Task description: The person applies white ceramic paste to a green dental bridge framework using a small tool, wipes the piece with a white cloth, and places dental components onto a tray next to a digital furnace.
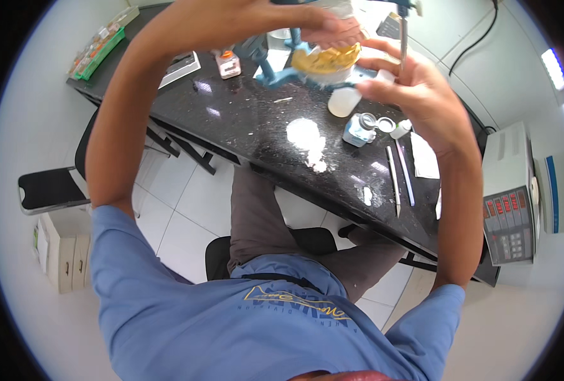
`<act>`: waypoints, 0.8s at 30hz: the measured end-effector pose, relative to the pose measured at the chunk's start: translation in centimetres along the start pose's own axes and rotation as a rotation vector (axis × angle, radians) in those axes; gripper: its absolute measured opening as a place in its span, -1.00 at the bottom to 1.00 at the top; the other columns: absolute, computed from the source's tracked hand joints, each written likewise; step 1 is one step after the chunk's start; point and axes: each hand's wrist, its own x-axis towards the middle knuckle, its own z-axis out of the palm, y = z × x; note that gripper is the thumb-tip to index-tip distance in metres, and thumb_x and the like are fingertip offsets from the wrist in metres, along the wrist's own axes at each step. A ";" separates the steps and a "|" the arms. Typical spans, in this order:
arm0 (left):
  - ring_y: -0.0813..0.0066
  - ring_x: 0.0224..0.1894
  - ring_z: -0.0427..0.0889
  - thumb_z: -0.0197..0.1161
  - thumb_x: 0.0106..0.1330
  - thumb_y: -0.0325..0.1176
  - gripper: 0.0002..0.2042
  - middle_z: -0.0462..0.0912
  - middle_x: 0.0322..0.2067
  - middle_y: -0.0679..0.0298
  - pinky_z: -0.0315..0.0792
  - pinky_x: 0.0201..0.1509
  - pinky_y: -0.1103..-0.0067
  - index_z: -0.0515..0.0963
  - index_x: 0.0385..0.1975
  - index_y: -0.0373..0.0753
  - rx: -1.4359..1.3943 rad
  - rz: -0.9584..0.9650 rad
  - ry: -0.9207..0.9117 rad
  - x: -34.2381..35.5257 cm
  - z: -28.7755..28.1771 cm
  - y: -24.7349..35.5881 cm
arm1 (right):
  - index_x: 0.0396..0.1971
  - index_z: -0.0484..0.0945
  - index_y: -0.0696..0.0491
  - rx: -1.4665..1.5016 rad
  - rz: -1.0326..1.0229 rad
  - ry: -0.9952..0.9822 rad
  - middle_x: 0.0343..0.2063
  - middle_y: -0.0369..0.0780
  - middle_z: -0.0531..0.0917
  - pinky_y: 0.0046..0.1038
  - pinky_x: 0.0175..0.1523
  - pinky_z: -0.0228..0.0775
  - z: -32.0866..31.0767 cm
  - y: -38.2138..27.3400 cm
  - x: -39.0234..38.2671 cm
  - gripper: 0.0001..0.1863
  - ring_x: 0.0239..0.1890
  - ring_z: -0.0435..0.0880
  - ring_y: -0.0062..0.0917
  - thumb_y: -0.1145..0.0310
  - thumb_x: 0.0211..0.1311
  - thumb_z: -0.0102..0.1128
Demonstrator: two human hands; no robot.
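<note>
Above the far part of the table I hold up a blue dental articulator [273, 77], raised and slightly blurred. A yellow plaster cast [326, 60] sits in it, with a pink denture base [340, 35] over the cast. My left hand [291, 18] reaches across the top, its thumb against the pink base and its other fingers mostly hidden. From the right, my right hand [415, 86] grips the articulator's side, thumb low and fingers curled behind. A translucent white cup [344, 103] stands just below the articulator.
On the black table [231, 120] are an open bottle of blue liquid [359, 131], a small white bottle [400, 129], two thin sticks [393, 181], white paper [425, 156] and an orange-capped jar [228, 65]. A green rack [107, 52] lies far left; a device with red digits [509, 213] stands right.
</note>
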 end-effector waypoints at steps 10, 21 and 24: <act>0.00 0.35 0.28 0.19 0.35 0.05 -0.25 0.28 0.30 -0.18 0.18 0.41 0.27 0.13 0.38 -0.29 -0.149 0.161 -0.020 16.6 9.9 -1.2 | 0.23 0.30 0.26 -0.001 0.005 0.498 0.09 0.03 0.54 -0.47 0.20 0.34 -12.3 -2.6 -3.5 -0.21 0.08 0.54 -0.46 -0.20 0.36 -0.04; 0.01 0.36 0.24 0.43 0.13 0.01 -0.06 0.24 0.28 -0.24 0.18 0.39 0.26 0.05 0.39 -0.36 -0.517 0.032 0.298 24.1 26.6 -12.9 | 0.14 0.52 0.02 -0.532 0.107 0.572 -0.07 -0.27 0.64 -0.46 0.07 0.29 -22.9 5.2 4.6 -0.47 -0.04 0.52 -0.60 0.12 0.19 0.27; 0.19 0.12 0.48 0.41 0.14 0.03 -0.26 0.46 0.06 -0.15 0.38 0.17 0.37 0.33 0.13 -0.44 -0.348 0.002 0.282 23.9 28.0 -11.5 | 0.14 0.53 0.03 -0.627 0.143 0.438 -0.08 -0.24 0.63 -0.42 0.05 0.32 -23.8 7.4 4.9 -0.45 -0.05 0.53 -0.53 0.14 0.16 0.30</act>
